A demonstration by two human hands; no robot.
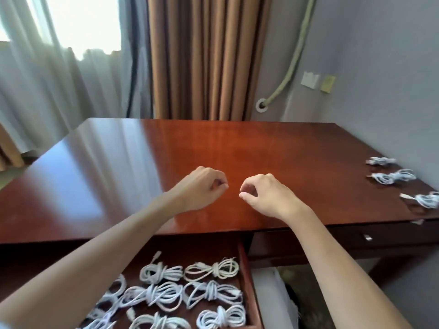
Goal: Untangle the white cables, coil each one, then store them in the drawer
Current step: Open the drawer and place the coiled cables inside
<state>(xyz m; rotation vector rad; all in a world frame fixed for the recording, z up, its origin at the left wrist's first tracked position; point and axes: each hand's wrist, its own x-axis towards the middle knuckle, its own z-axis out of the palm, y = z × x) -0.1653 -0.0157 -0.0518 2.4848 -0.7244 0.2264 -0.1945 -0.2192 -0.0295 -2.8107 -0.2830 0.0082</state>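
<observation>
Both my hands hover above the middle of the red-brown desk (166, 148), a small gap between them. My left hand (204, 186) has its fingers curled in with nothing visible inside. My right hand (263, 193) also curls, thumb near forefinger, and holds nothing that I can see. Below the desk's front edge the open drawer (245, 276) holds several coiled white cables (211, 269). Three more coiled white cables lie at the desk's right edge: a far coil (382, 161), a middle coil (393, 177) and a near coil (425, 200).
Behind the desk hang brown curtains (204, 58) and pale sheers over a bright window. A grey wall with a hose (292, 65) and wall plates stands at the right. A shut drawer with a metal knob (368, 238) sits under the desk's right side.
</observation>
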